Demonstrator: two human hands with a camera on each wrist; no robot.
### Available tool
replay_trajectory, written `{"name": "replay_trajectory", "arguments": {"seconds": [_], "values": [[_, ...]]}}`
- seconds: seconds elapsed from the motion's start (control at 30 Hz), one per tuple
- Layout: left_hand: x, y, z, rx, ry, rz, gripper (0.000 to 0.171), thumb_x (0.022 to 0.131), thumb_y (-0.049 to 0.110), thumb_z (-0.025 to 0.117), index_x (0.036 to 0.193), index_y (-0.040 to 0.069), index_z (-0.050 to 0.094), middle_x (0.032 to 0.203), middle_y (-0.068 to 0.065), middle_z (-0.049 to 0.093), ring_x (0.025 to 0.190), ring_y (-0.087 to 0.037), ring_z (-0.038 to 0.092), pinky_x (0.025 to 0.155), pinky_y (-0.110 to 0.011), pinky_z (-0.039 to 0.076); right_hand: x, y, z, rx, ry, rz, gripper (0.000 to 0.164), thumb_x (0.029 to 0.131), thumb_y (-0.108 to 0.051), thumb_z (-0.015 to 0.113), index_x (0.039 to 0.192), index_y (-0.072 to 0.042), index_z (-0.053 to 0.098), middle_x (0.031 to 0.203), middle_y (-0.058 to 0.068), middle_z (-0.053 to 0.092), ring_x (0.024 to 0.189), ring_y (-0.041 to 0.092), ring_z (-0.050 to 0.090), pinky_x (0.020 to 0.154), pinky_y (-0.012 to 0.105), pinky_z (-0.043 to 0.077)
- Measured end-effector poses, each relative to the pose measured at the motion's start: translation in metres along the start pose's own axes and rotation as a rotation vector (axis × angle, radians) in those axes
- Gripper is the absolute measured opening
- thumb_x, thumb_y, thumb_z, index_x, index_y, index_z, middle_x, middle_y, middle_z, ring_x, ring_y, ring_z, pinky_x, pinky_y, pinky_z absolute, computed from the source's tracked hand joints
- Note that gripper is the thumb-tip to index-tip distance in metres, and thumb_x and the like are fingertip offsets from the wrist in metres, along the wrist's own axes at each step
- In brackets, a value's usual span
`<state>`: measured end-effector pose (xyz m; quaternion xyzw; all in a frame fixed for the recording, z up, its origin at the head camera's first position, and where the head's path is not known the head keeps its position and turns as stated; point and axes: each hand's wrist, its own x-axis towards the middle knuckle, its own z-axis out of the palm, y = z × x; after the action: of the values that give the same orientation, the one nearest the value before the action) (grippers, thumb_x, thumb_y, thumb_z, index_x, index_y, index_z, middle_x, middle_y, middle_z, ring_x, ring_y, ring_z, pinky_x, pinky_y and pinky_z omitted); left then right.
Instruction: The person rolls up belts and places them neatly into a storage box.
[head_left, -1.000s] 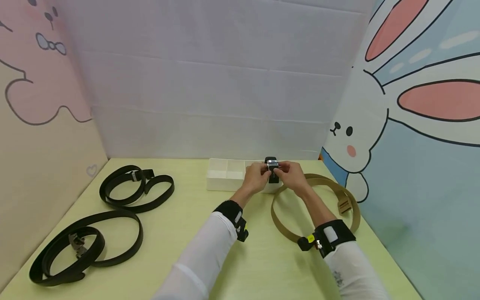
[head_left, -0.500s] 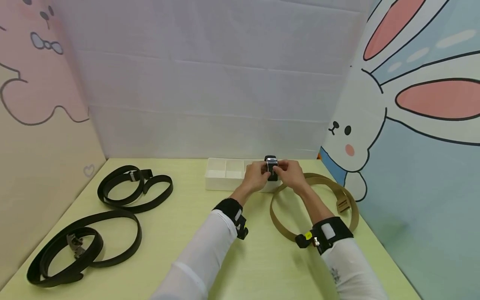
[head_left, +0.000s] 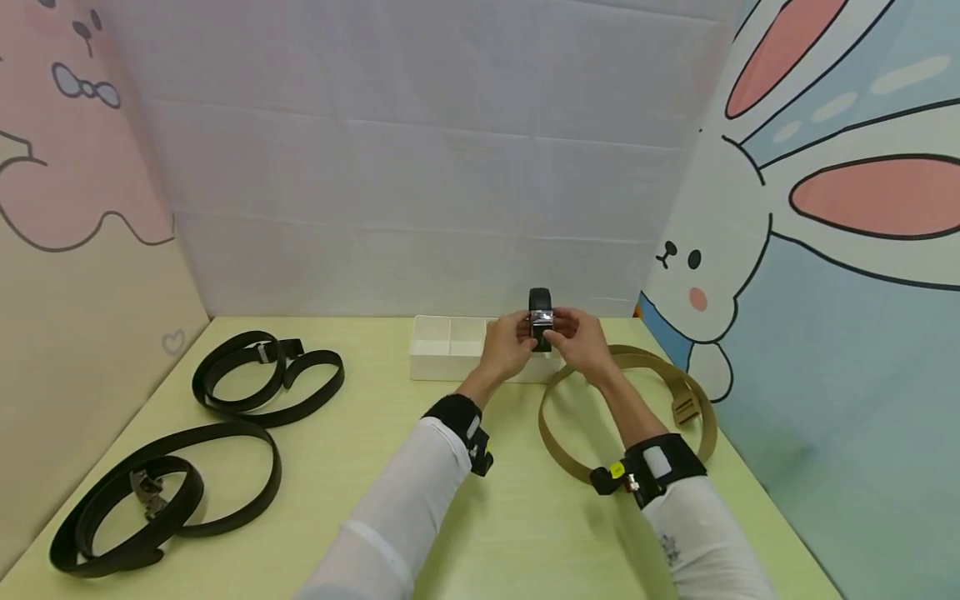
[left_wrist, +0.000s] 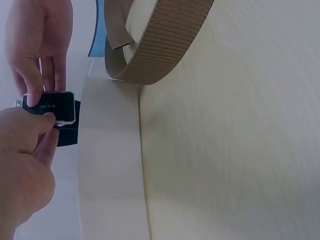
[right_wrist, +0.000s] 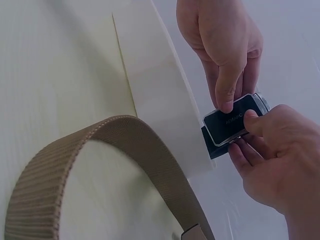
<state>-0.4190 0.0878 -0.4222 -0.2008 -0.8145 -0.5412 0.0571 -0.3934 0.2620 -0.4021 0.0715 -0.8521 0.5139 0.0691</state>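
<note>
Over the white divided box (head_left: 446,367), both hands hold a rolled black belt (head_left: 540,298) with a silver-framed black buckle (left_wrist: 60,105). My left hand (head_left: 504,343) grips its left side and my right hand (head_left: 588,343) its right side. In the right wrist view, a thumb of each hand presses on the lettered buckle face (right_wrist: 230,121), with fingers behind. Black strap shows below the buckle, beside the box wall (right_wrist: 160,95). The box's right-hand compartments are partly hidden by the hands and belt.
A tan webbing belt (head_left: 553,437) lies looped under the right forearm, close to the box. Two loosely coiled black belts (head_left: 268,415) (head_left: 240,523) lie on the left of the pale yellow table (head_left: 360,467). A white sheet (head_left: 420,167) hangs behind.
Both hands have lifted the rolled belt slightly, so it stands higher above the box. More black strap shows above the buckle. The belts on the table have not moved.
</note>
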Motion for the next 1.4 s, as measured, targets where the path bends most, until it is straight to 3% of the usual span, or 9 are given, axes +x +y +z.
{"name": "replay_trajectory", "arguments": {"seconds": [0.4,0.6,0.7,0.83,0.93,1.03,1.1,1.27,1.4], "values": [[-0.003,-0.012,0.005,0.056,-0.032,0.044,0.066,0.103,-0.007,0.074,0.165,0.006,0.056,0.130,-0.023,0.082,0.120,-0.033,0.083,0.100,-0.039,0.068,-0.005,0.008,0.001,-0.116,-0.012,-0.050,0.070,0.112,-0.002,0.066,0.175,-0.008,0.038,0.145,0.035,0.071,0.135,0.050,0.072,0.109,0.059,0.061],[0.029,-0.068,0.028,0.142,-0.071,0.063,0.069,0.102,0.005,0.079,0.166,0.012,0.057,0.124,-0.010,0.086,0.108,-0.017,0.083,0.092,-0.028,0.065,-0.006,0.010,0.002,-0.183,-0.031,0.000,0.067,0.113,-0.008,0.065,0.175,-0.006,0.039,0.144,0.034,0.072,0.135,0.049,0.071,0.103,0.052,0.063],[0.025,-0.062,0.024,0.178,-0.100,0.047,0.060,0.101,0.006,0.079,0.159,0.007,0.064,0.120,-0.011,0.086,0.105,-0.017,0.082,0.092,-0.029,0.065,-0.006,0.010,0.002,-0.191,-0.058,0.037,0.066,0.114,-0.010,0.064,0.175,-0.005,0.039,0.144,0.035,0.071,0.135,0.049,0.071,0.101,0.050,0.062],[0.008,-0.023,0.006,0.217,-0.160,-0.009,0.044,0.102,0.001,0.076,0.145,-0.001,0.069,0.119,-0.018,0.083,0.109,-0.027,0.081,0.096,-0.038,0.066,-0.005,0.010,0.002,-0.194,-0.076,0.054,0.066,0.114,-0.011,0.064,0.175,-0.004,0.039,0.144,0.035,0.071,0.135,0.050,0.071,0.102,0.051,0.061],[0.018,-0.038,0.011,0.229,-0.173,-0.010,0.045,0.100,-0.001,0.076,0.145,0.003,0.070,0.117,-0.015,0.083,0.104,-0.022,0.080,0.091,-0.034,0.065,-0.007,0.009,0.001,-0.188,-0.102,0.052,0.067,0.115,-0.010,0.063,0.175,-0.003,0.037,0.146,0.036,0.070,0.137,0.050,0.070,0.107,0.055,0.061],[0.040,-0.080,0.025,0.245,-0.181,0.005,0.062,0.098,0.005,0.079,0.158,0.009,0.063,0.120,-0.008,0.083,0.102,-0.012,0.078,0.089,-0.029,0.065,-0.009,0.010,0.000,-0.175,-0.130,0.035,0.068,0.114,-0.007,0.063,0.176,-0.002,0.034,0.151,0.037,0.066,0.141,0.051,0.067,0.111,0.057,0.060],[0.039,-0.089,0.026,0.250,-0.175,0.021,0.069,0.098,0.009,0.080,0.164,0.011,0.059,0.124,-0.008,0.083,0.106,-0.012,0.079,0.093,-0.028,0.065,-0.012,0.009,-0.001,-0.183,-0.130,0.023,0.067,0.114,-0.008,0.064,0.175,0.000,0.036,0.154,0.036,0.064,0.144,0.052,0.065,0.113,0.057,0.060],[-0.005,-0.026,-0.019,0.257,-0.195,0.069,0.064,0.104,0.007,0.076,0.164,0.000,0.055,0.141,-0.022,0.077,0.129,-0.034,0.078,0.110,-0.041,0.063,-0.022,0.002,0.003,-0.290,0.009,-0.070,0.055,0.111,-0.010,0.067,0.161,0.007,0.053,0.146,0.033,0.069,0.136,0.050,0.070,0.112,0.059,0.060],[-0.022,-0.012,-0.067,0.287,-0.240,0.133,0.057,0.109,0.008,0.071,0.163,-0.005,0.054,0.148,-0.025,0.073,0.135,-0.039,0.074,0.115,-0.044,0.061,-0.036,-0.006,0.014,-0.364,0.170,-0.285,0.034,0.104,-0.002,0.070,0.135,0.011,0.071,0.117,0.028,0.079,0.107,0.045,0.077,0.098,0.059,0.063]]}}
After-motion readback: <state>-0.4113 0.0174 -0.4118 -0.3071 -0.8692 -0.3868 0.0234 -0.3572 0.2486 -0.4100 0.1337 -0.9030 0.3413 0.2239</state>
